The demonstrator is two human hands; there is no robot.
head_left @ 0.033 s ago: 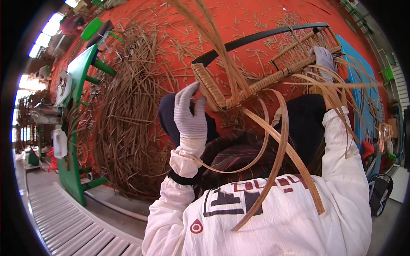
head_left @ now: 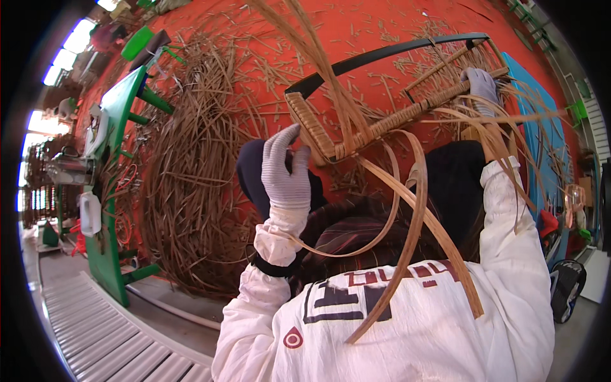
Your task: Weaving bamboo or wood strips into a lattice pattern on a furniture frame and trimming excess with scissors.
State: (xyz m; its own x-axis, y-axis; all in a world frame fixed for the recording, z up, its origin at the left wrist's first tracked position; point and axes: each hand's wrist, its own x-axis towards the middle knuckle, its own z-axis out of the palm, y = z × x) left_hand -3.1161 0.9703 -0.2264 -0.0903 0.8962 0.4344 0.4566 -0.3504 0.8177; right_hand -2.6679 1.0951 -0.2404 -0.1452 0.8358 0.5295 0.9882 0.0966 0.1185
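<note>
left hand half-open beside the woven cane frame; right hand grips its rail.

We hold a woven frame up before us, above our lap, over the floor. Our left hand sits at its near left corner; our right hand grips its far right end. Loose strips hang from the frame across our chest. A heap of cane lies on the floor left of the frame, and a stand lies left of the heap.
</note>
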